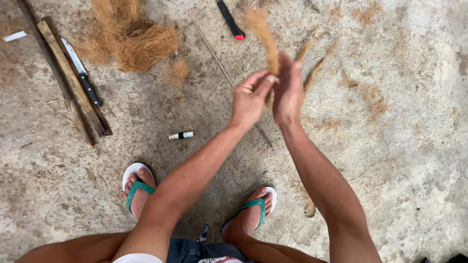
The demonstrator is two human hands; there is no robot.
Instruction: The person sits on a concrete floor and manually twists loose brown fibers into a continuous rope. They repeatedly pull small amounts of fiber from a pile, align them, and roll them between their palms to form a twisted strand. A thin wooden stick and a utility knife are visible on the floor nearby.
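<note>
- Your left hand [250, 97] and right hand [288, 90] meet at upper centre of the frame, palms facing, pressed on a fibre strand [263, 34].
- Left fingers curl in, tips pinching the strand's lower end; right fingers lie straight and flat against it, not clenched.
- The strand stands up from between your hands toward the top edge, fraying at its tip.
- Fibre pile [129, 39] sits at upper left, well apart from your hands.
- Knife [82, 73] lies beside the wooden sticks [73, 80] near the left edge.
- A thin rod [219, 65] runs diagonally under your left hand; a black tool with a red tip [230, 20] lies at the top edge.
- A small white roll [181, 135] rests left of your left forearm.
- Open concrete [414, 146] fills the whole right side; your sandals [139, 187] sit at the bottom.
</note>
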